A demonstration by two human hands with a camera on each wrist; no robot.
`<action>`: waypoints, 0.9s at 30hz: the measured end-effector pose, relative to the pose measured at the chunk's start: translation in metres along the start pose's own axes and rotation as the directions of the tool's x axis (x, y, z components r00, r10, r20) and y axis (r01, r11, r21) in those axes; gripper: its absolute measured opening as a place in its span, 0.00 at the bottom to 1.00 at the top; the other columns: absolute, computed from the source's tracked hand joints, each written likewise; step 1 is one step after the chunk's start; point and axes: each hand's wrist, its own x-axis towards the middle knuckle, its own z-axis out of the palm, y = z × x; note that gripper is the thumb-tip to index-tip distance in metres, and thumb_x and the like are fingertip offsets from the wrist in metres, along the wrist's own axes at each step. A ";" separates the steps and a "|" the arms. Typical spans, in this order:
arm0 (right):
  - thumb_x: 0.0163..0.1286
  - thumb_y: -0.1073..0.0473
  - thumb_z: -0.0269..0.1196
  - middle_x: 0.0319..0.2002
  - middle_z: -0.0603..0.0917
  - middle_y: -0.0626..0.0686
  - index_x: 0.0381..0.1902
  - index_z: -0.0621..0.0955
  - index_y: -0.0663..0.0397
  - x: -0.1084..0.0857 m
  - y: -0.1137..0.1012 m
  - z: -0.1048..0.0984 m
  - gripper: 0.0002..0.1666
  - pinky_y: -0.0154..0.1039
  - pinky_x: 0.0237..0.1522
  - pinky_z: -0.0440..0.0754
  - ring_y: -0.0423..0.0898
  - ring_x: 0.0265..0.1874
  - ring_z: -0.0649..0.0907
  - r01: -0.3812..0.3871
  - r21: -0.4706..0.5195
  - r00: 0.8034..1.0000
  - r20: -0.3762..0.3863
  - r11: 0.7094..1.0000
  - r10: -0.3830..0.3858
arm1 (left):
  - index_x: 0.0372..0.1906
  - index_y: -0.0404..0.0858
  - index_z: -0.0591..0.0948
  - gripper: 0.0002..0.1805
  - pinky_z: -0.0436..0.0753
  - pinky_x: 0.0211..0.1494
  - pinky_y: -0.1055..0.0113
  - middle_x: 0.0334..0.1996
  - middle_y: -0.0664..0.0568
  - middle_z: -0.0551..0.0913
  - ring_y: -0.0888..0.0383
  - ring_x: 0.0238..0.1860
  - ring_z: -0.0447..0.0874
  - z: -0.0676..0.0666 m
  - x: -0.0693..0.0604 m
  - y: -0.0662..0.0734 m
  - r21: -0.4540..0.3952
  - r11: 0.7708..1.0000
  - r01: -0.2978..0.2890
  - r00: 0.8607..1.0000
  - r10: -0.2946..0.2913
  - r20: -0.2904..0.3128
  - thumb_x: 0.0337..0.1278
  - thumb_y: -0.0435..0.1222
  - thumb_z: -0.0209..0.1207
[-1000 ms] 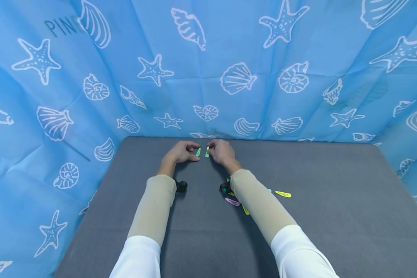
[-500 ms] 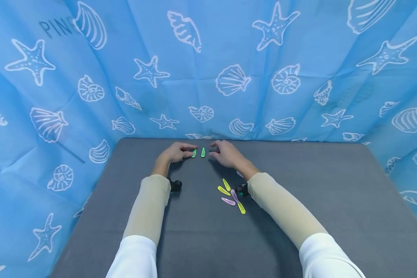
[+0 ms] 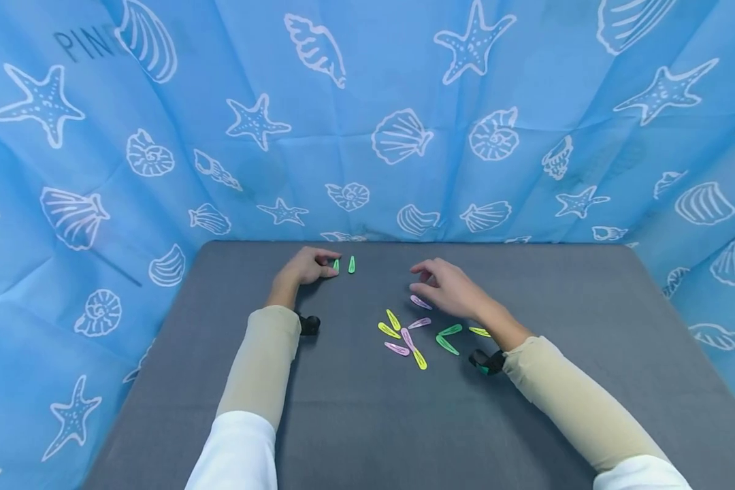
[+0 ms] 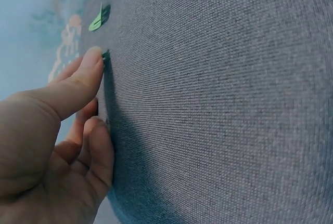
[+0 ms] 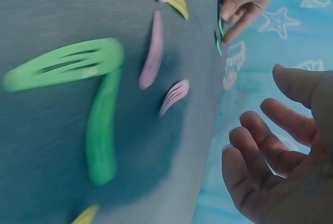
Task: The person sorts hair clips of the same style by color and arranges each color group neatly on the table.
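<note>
At the table's far side, my left hand [image 3: 305, 267] pinches a green snap hair clip [image 3: 335, 266] between thumb and index finger; the thumb hides most of it in the left wrist view. A second green hair clip [image 3: 352, 265] lies just right of it, apart from the hand. My right hand [image 3: 452, 290] hovers over the table with loosely bent fingers and holds nothing. Nearest below it is a pink hair clip [image 3: 420, 302]. Two more green clips [image 5: 65, 64] lie touching in a V closer to the right wrist.
Several pink and yellow hair clips [image 3: 388, 330] are scattered mid-table, one yellow clip [image 3: 419, 358] touching a pink one. Another yellow clip [image 3: 480, 331] lies beside the right forearm. A blue shell-patterned curtain [image 3: 343, 136] hangs behind the grey table [image 3: 251, 408].
My right hand has let go of the second green clip and moved right and back toward the scattered clips, uncovering more of them. The left hand stays by its green clip.
</note>
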 end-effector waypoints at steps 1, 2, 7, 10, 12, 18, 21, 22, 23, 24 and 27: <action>0.75 0.54 0.63 0.51 0.83 0.60 0.63 0.79 0.58 -0.006 0.004 -0.001 0.24 0.51 0.51 0.80 0.53 0.47 0.82 0.005 0.003 1.000 -0.008 1.000 -0.005 | 0.69 0.53 0.78 0.26 0.74 0.65 0.50 0.59 0.45 0.78 0.48 0.58 0.75 0.000 0.000 0.000 0.001 1.000 0.001 1.000 -0.001 -0.003 0.68 0.43 0.65; 0.75 0.54 0.63 0.51 0.83 0.60 0.63 0.79 0.59 -0.013 0.008 -0.002 0.23 0.51 0.50 0.80 0.52 0.47 0.82 0.005 0.005 1.000 -0.017 1.000 -0.005 | 0.69 0.53 0.78 0.26 0.74 0.64 0.50 0.59 0.45 0.78 0.48 0.58 0.75 0.000 -0.001 0.000 0.000 1.000 0.003 1.000 -0.003 -0.003 0.68 0.43 0.65; 0.72 0.57 0.66 0.49 0.84 0.59 0.59 0.81 0.61 -0.045 0.028 0.001 0.22 0.46 0.47 0.80 0.50 0.44 0.82 0.018 -0.019 0.999 -0.051 1.000 -0.019 | 0.69 0.53 0.78 0.26 0.74 0.65 0.50 0.58 0.46 0.78 0.48 0.58 0.75 -0.001 -0.001 0.000 0.000 1.000 0.002 1.000 -0.002 -0.006 0.68 0.44 0.65; 0.70 0.58 0.69 0.48 0.85 0.57 0.56 0.83 0.60 -0.060 0.037 0.005 0.19 0.44 0.45 0.79 0.49 0.42 0.82 0.034 -0.051 0.997 -0.063 0.998 -0.037 | 0.69 0.53 0.78 0.26 0.74 0.65 0.50 0.58 0.46 0.78 0.48 0.58 0.75 0.000 -0.001 -0.001 -0.001 1.000 -0.005 1.000 0.005 -0.011 0.67 0.44 0.65; 0.68 0.59 0.70 0.47 0.85 0.56 0.54 0.85 0.59 -0.067 0.041 0.007 0.18 0.43 0.45 0.79 0.49 0.42 0.82 0.047 -0.064 0.996 -0.072 0.997 -0.052 | 0.69 0.53 0.78 0.26 0.74 0.66 0.49 0.59 0.45 0.78 0.48 0.59 0.75 0.000 -0.001 -0.001 -0.005 1.000 -0.006 1.000 0.006 -0.013 0.67 0.43 0.65; 0.67 0.60 0.70 0.45 0.85 0.55 0.50 0.87 0.56 -0.075 0.045 0.013 0.14 0.44 0.45 0.75 0.49 0.42 0.80 0.018 -0.083 0.997 -0.070 0.996 -0.024 | 0.69 0.53 0.78 0.26 0.74 0.66 0.49 0.59 0.45 0.78 0.48 0.59 0.75 -0.001 -0.002 0.000 -0.004 1.000 0.001 1.000 -0.001 -0.012 0.67 0.43 0.65; 0.66 0.61 0.71 0.43 0.85 0.53 0.48 0.87 0.55 -0.076 0.047 0.016 0.13 0.43 0.45 0.73 0.48 0.42 0.79 0.015 -0.107 0.997 -0.069 0.994 -0.022 | 0.69 0.52 0.78 0.26 0.73 0.66 0.49 0.59 0.45 0.78 0.48 0.58 0.74 -0.001 -0.002 0.001 0.000 1.000 0.001 1.000 -0.001 -0.010 0.67 0.43 0.65; 0.65 0.61 0.71 0.42 0.85 0.53 0.47 0.87 0.55 -0.075 0.047 0.017 0.12 0.43 0.44 0.72 0.47 0.41 0.78 0.018 -0.117 0.997 -0.071 0.993 -0.026 | 0.69 0.52 0.78 0.26 0.73 0.66 0.49 0.59 0.45 0.78 0.48 0.58 0.74 -0.001 -0.002 0.001 -0.001 1.000 0.000 1.000 0.000 -0.008 0.67 0.43 0.65; 0.65 0.62 0.72 0.40 0.85 0.52 0.46 0.88 0.55 -0.075 0.047 0.018 0.12 0.43 0.44 0.72 0.47 0.40 0.78 0.026 -0.133 0.997 -0.075 0.991 -0.036 | 0.69 0.52 0.78 0.26 0.73 0.67 0.49 0.59 0.45 0.78 0.48 0.59 0.74 -0.001 -0.002 0.001 -0.001 1.000 -0.002 1.000 0.002 -0.006 0.67 0.43 0.65; 0.64 0.62 0.72 0.39 0.85 0.51 0.45 0.88 0.55 -0.075 0.047 0.019 0.11 0.42 0.43 0.71 0.46 0.40 0.78 0.032 -0.146 0.996 -0.079 0.989 -0.044 | 0.69 0.52 0.78 0.26 0.73 0.67 0.49 0.60 0.45 0.78 0.48 0.60 0.74 -0.001 -0.002 0.002 -0.002 1.000 -0.003 1.000 0.003 -0.004 0.67 0.43 0.65; 0.64 0.63 0.72 0.33 0.84 0.48 0.42 0.88 0.55 -0.075 0.046 0.022 0.08 0.39 0.40 0.68 0.43 0.35 0.75 0.037 -0.160 0.995 -0.088 0.986 -0.052 | 0.69 0.52 0.78 0.26 0.72 0.69 0.48 0.61 0.44 0.77 0.48 0.62 0.74 -0.002 -0.002 0.001 -0.003 1.000 -0.001 1.000 0.001 0.000 0.67 0.43 0.65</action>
